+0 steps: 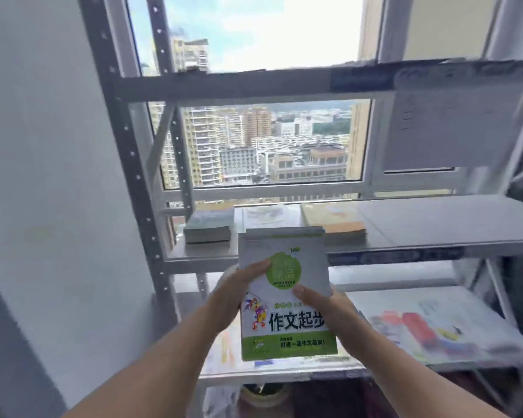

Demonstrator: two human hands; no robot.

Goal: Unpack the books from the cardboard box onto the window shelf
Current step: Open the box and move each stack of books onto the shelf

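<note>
Two hands are gripping a small stack of books [284, 297] in front of the window shelf [405, 233]; the left hand [236, 294] is clasping the stack's left edge with its thumb lying on the top cover, and the right hand [323, 303] is clasping the right edge with its thumb likewise pressing on the cover. The top cover is showing white with a green round emblem, a cartoon figure, bold black Chinese characters and a green band along its lower edge; the stack is being held in the air, just in front of and slightly below the shelf's front lip. On the grey metal shelf, three low piles are lying flat near its left end: a greenish pile [208, 227] furthest left, a pale pile [269, 215] partly hidden behind the held stack, and an orange pile [334, 221] to its right. Behind the shelf a window [263, 140] is showing tall city buildings; below the shelf, a lower tier [375, 297] is carrying a blurred sheet with red and yellow print [420, 330].
</note>
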